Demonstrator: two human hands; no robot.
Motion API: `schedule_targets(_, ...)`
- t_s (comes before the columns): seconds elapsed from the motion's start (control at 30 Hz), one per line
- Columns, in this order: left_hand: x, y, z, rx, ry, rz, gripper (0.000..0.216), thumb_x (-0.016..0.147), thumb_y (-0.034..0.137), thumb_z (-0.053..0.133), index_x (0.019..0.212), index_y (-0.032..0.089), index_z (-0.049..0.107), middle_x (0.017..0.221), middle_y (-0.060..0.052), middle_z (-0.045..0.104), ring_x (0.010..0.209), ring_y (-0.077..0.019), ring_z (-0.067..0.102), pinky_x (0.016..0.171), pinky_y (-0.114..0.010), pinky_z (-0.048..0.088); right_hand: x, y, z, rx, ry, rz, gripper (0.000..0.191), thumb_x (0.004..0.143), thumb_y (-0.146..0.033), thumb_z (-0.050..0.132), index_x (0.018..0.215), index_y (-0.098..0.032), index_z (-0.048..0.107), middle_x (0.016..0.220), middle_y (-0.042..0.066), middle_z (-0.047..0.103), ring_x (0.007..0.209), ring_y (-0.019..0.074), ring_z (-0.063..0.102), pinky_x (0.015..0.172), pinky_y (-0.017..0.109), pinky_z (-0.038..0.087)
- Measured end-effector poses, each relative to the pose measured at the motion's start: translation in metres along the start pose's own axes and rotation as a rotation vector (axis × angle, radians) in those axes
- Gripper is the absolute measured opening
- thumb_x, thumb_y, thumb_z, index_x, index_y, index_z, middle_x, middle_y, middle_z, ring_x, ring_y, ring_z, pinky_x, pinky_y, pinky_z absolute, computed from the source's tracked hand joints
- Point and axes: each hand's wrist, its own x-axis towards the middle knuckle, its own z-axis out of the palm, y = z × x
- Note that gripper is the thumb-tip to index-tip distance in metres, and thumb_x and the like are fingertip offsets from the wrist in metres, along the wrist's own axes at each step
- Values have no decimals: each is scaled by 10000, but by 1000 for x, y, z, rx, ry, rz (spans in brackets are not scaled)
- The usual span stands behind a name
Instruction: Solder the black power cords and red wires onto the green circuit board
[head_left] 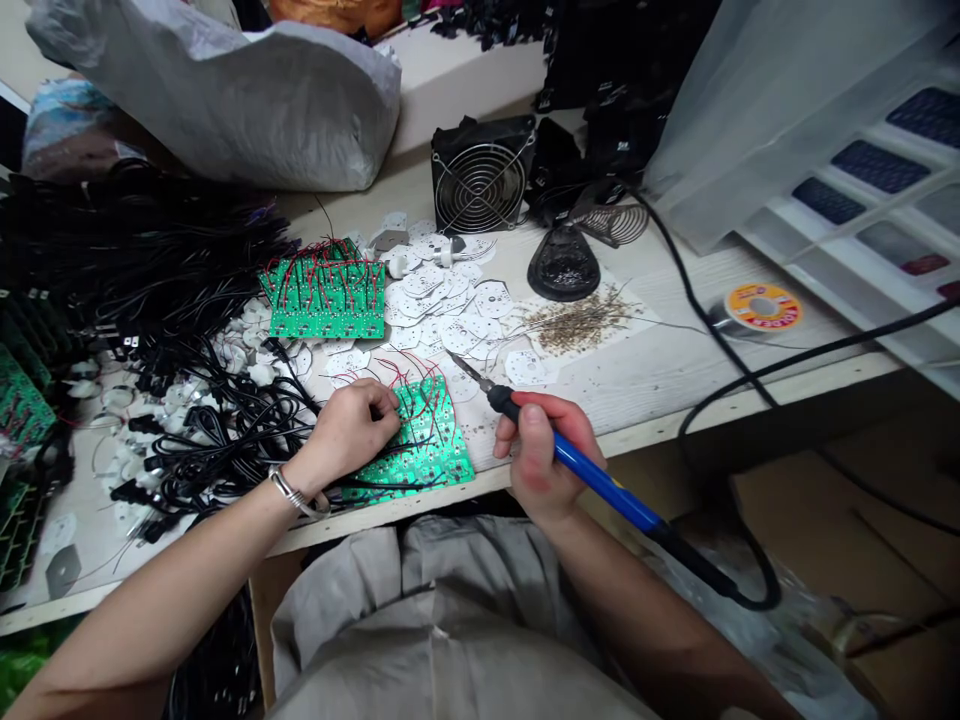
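The right hand [551, 455] is closed around a soldering iron [607, 485] with a blue handle, whose bare tip points away from the body and leftward, over the edge of the loose white discs [427, 300]. The left hand [356, 425] rests at the upper left of the near green circuit board [442, 440], its fingers bent in close; the fingertips are hidden, so I cannot tell whether they pinch a wire or cable. That board lies at the front edge of the counter [637, 400], between the two hands, with thin red wires [420, 385] rising from its far part.

A second green board [326, 295], covered in red and black wires, sits behind the left hand, just beside the discs. Black cables [240, 430] with plugs spread to the left of the near board, tangled among small white parts [259, 372]. Beyond the discs stands a square black fan [481, 185] with a metal guard. Right of it is a dark iron stand [564, 265], brown crumbs [585, 322] scattered in front. A solder spool [763, 306] lies farther right, near the white drawers [847, 240].
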Motion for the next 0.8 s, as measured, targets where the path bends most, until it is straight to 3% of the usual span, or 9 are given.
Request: schedule_targets(0.8, 2, 3, -3, -4, -54, -51, 146, 676, 128, 528, 537, 170, 520, 799, -34, 664, 777, -159, 610, 761, -297, 476, -2, 4, -2, 60, 10, -4, 176, 872, -362, 577, 870, -202, 651, 500, -71, 581, 355, 72, 491, 373, 194, 415)
